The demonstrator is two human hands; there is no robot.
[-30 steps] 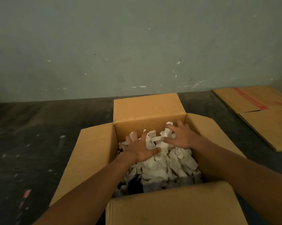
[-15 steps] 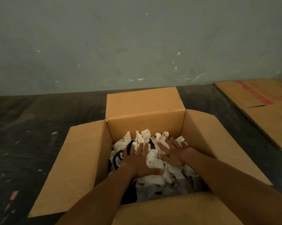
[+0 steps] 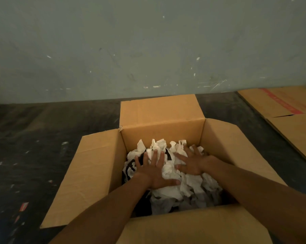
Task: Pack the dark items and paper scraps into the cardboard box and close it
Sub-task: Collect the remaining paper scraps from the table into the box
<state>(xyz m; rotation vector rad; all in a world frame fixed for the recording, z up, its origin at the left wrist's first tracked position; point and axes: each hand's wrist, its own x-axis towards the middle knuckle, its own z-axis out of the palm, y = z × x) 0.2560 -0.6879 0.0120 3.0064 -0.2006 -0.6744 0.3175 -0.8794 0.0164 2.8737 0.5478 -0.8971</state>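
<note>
Cardboard box (image 3: 99,173) is sitting on the dark floor (image 3: 34,155) with all four flaps folded out. Inside, white paper scraps (image 3: 184,185) are piling up over dark items (image 3: 131,168), which are showing through just left of the left fingers (image 3: 155,157) and again in shadow at the near edge, below both wrists.

Left hand (image 3: 154,173) is lying palm down on the scraps, fingers spread flat and gripping nothing; thumb is pointing right. Right hand (image 3: 192,164) is lying the same way just beside it, fingers splayed toward the far-left, nothing held. The two hands are near each other but not touching; a ridge of scraps is sitting between them. More scraps are standing up just beyond the fingertips, against the box's far wall.

Flattened cardboard sheets (image 3: 289,120) are lying on the floor well to the right of the right fingers, along a pale green wall (image 3: 148,41).
</note>
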